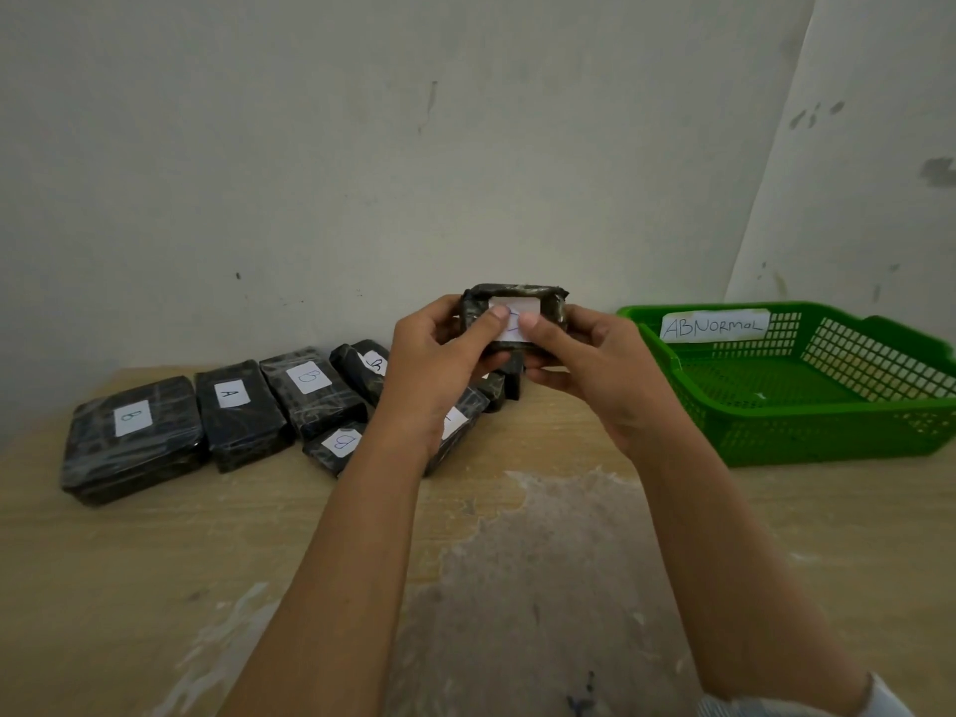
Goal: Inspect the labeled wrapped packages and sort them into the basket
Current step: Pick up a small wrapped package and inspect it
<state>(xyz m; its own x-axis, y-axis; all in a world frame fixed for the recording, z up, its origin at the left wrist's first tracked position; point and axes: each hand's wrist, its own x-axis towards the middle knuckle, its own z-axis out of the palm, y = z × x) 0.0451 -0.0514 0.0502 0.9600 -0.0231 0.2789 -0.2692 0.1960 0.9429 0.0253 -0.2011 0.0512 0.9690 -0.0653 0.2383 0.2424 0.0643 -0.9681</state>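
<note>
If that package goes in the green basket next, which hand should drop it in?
Probably the right hand: it grips the package on the side nearest the basket, which stands to the right.

Surface: light wood grain, worn to a grey patch at centre front, pale scuffs at front left. Wall: off-white, marked by dark specks and a thin vertical streak. Corner with side wall seen at right, stained in spots.
</note>
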